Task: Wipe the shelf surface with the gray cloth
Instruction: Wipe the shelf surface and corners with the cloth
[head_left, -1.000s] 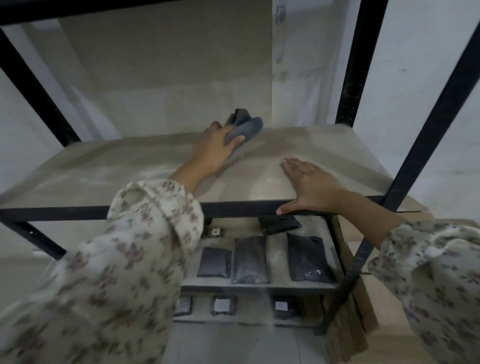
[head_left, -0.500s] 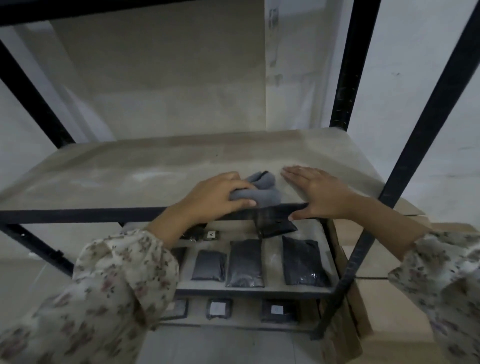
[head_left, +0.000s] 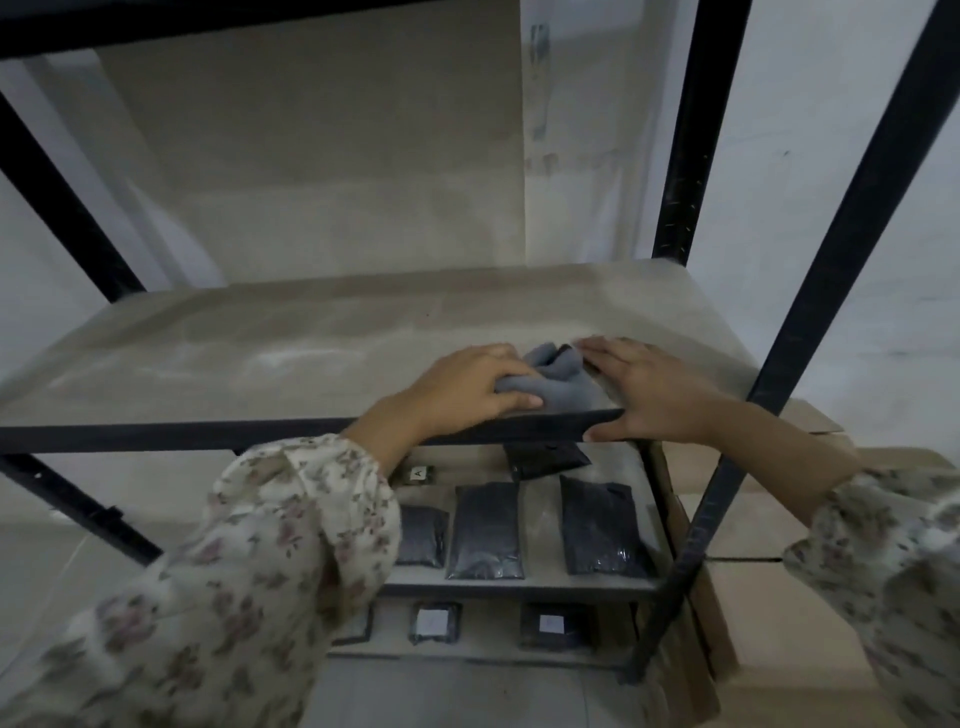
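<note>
Cloth and left hand (head_left: 467, 387) have come from the far middle of the shelf (head_left: 270, 353) to its front edge within the last second, a full stroke pulled toward the person. The gray cloth (head_left: 558, 382) now sits bunched right at the front rim, right of centre, with the left hand's fingers curled over its left side and gripping it. The right hand (head_left: 649, 389) lies flat and open on the board just beside the cloth, holding nothing, its thumb hooked over the black front rail (head_left: 208, 432); it has barely shifted. That pass probably dragged dust forward along one strip only. Pale streaks show on the left half of the shelf, so much of the surface likely remains to wipe. Dark pouches (head_left: 485, 530) lie on the lower shelf directly under the front edge, where swept dust could fall.
</note>
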